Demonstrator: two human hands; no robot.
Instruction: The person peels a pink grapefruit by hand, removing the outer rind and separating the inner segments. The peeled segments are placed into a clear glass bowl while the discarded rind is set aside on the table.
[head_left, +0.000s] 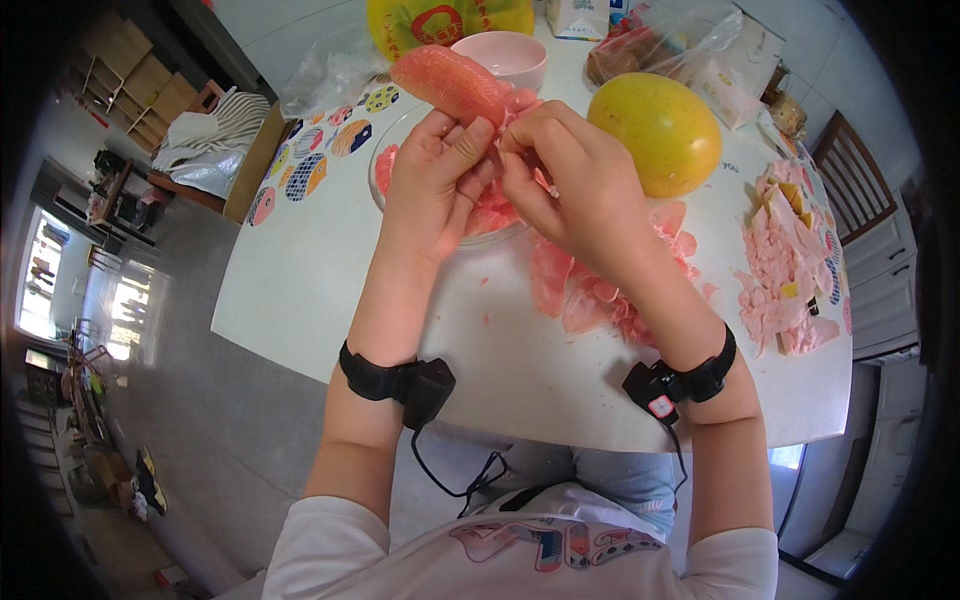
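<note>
A pink pomelo segment (450, 81), its pulp mostly bare, rises from between the thumb and fingers of my left hand (442, 169). Against the segment's lower end, my right hand (574, 169) pinches a pale bit of its membrane; the fingertips are partly hidden. Both hands are above a clear glass bowl (377, 191) with pink pomelo flesh (491, 210) inside. Right of the bowl, peeled membranes (592, 296) lie in a loose heap, partly under my right forearm. A whole yellow pomelo (654, 135) rests beyond my right hand.
Thick pomelo rind (787, 262) is piled at the white table's (300, 285) right side. A pink bowl (510, 56), a yellow bag (450, 19) and clear plastic bags (337, 71) stand along the back. Black wrist devices (427, 390) trail cables towards my lap.
</note>
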